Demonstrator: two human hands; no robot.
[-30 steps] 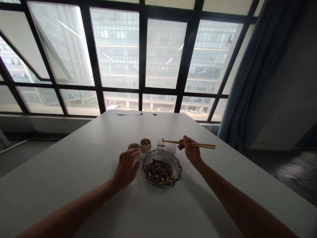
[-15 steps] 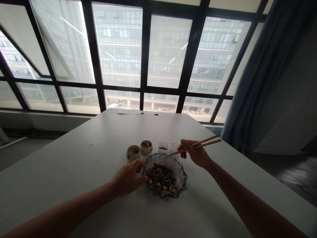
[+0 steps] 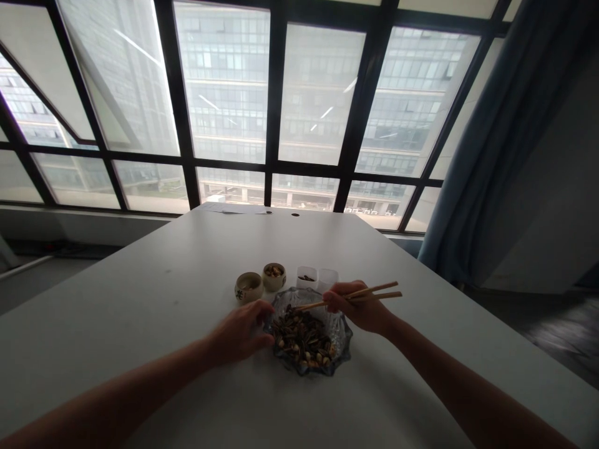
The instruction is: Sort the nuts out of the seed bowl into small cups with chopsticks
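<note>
A scalloped glass bowl [image 3: 344,349] holds dark striped seeds [image 3: 302,330] and pale round nuts [image 3: 318,358]. At its left rim my left hand [image 3: 243,330] grips the bowl, thumb and fingers on the edge. My right hand [image 3: 358,308] is closed around a pair of wooden chopsticks [image 3: 374,290], over the bowl's right far side. Their tips reach down to the seeds at the far left of the bowl; whether a seed is pinched there is too small to tell.
Beyond the bowl stand two small ceramic cups, one with few contents [image 3: 249,288] and one with nuts [image 3: 274,276]. Beside them are a white square cup with dark seeds [image 3: 307,278] and another white cup [image 3: 327,279]. Papers [image 3: 234,209] lie at the white table's [image 3: 163,324] far end.
My right hand has moved left and down, bringing the chopstick tips from above the bowl's far rim to the seeds inside. My left hand stays at the bowl's rim.
</note>
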